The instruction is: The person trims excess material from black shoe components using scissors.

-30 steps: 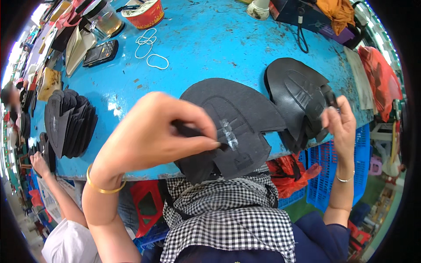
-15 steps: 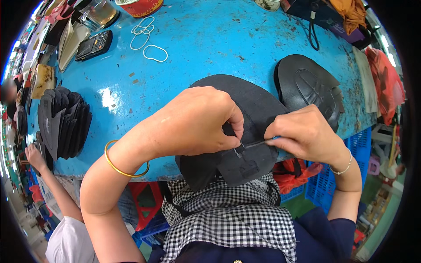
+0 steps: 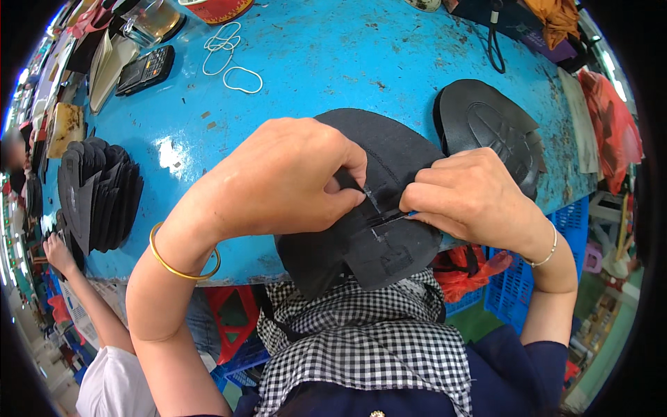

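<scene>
A black shoe upper piece lies in front of me at the table's near edge, its lower part hanging over my checked apron. My left hand pinches a flap of it between thumb and fingers, beside a slit with pale marks. To the right of the slit, my right hand is closed on the edge of the same upper; a small blue spot shows at its fingertips, too small to name. Behind my right hand rest several more black shoe uppers, the top one shiny with a raised pattern.
On the blue table a stack of black cut pieces stands at left. Farther back are a calculator, white cord, a glass mug and a red bowl. A co-worker's hand is at far left.
My left hand has shifted slightly left and up, and my right hand has moved left toward it. The slit between them now shows wider.
</scene>
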Demonstrator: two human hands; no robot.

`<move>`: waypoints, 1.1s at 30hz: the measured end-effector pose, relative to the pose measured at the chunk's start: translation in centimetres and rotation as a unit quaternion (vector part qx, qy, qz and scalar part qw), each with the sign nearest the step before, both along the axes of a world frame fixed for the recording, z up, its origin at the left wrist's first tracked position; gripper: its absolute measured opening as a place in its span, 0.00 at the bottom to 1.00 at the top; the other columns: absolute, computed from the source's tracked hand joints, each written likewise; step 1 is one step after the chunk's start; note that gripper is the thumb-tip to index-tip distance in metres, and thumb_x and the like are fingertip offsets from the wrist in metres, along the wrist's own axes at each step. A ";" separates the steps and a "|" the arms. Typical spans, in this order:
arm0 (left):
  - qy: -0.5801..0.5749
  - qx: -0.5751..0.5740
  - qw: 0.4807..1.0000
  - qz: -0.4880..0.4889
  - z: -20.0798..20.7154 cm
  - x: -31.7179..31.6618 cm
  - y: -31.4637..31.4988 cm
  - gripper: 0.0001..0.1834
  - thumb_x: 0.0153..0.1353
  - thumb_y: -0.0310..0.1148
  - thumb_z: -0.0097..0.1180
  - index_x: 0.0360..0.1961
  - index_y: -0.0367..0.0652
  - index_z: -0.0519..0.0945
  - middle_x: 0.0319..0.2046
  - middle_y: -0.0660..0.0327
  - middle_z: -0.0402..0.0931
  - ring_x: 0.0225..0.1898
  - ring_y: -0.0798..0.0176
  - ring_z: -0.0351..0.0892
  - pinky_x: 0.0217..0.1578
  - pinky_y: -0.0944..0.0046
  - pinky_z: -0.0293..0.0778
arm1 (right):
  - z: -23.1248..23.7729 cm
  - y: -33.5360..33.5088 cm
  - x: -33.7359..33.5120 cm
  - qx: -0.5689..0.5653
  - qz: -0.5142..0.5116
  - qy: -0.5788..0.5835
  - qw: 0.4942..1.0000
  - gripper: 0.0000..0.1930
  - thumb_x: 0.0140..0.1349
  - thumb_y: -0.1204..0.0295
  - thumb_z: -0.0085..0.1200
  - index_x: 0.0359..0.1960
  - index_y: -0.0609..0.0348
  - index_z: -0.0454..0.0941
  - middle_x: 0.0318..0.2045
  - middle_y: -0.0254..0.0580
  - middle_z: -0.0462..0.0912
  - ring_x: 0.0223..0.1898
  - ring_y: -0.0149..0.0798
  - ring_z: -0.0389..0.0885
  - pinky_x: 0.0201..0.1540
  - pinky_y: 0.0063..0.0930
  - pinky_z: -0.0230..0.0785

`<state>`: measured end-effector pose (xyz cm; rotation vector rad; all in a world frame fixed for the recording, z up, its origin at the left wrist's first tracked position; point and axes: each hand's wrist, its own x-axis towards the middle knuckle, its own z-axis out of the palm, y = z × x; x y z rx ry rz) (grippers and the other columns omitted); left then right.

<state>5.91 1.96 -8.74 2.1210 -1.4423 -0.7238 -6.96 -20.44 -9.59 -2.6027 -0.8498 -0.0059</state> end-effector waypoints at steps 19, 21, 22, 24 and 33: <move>0.042 0.000 0.999 -0.012 -0.3 0.8 0.7 0.07 0.61 0.32 0.63 0.36 0.40 0.80 0.16 0.54 0.71 0.19 0.56 0.72 0.23 0.58 0.65 | 1.5 0.0 1.1 -0.029 -0.105 0.048 0.993 0.17 0.66 0.55 0.59 0.38 0.57 0.73 0.27 0.41 0.82 0.30 0.47 0.84 0.31 0.41 0.72; 0.057 -0.002 0.998 -0.009 -0.3 0.7 0.7 0.07 0.62 0.30 0.61 0.34 0.39 0.76 0.17 0.53 0.71 0.19 0.55 0.69 0.23 0.57 0.64 | 0.7 0.6 1.5 -0.007 -0.083 0.028 0.996 0.17 0.66 0.55 0.59 0.38 0.57 0.73 0.26 0.42 0.81 0.29 0.48 0.83 0.30 0.40 0.72; 0.057 -0.003 0.998 -0.011 -0.2 0.7 0.6 0.07 0.62 0.30 0.61 0.34 0.39 0.76 0.17 0.53 0.71 0.19 0.55 0.69 0.23 0.57 0.64 | 0.2 1.0 1.8 0.016 -0.059 0.008 0.998 0.17 0.66 0.55 0.59 0.38 0.57 0.73 0.25 0.42 0.81 0.29 0.48 0.83 0.30 0.40 0.71; 0.072 0.009 0.997 -0.001 0.1 0.5 0.5 0.06 0.62 0.29 0.62 0.35 0.38 0.78 0.18 0.55 0.71 0.20 0.60 0.69 0.24 0.60 0.65 | -0.2 1.2 2.0 0.019 -0.055 -0.004 0.998 0.16 0.66 0.56 0.59 0.37 0.56 0.74 0.24 0.42 0.81 0.27 0.48 0.82 0.29 0.39 0.71; 0.214 -0.167 0.943 0.193 -0.2 -0.2 4.4 0.08 0.67 0.27 0.59 0.41 0.34 0.86 0.23 0.63 0.77 0.26 0.71 0.73 0.29 0.70 0.71 | 0.0 3.8 -1.2 -0.044 -0.038 -0.116 0.992 0.16 0.55 0.61 0.66 0.39 0.57 0.78 0.38 0.42 0.86 0.24 0.35 0.80 0.24 0.27 0.71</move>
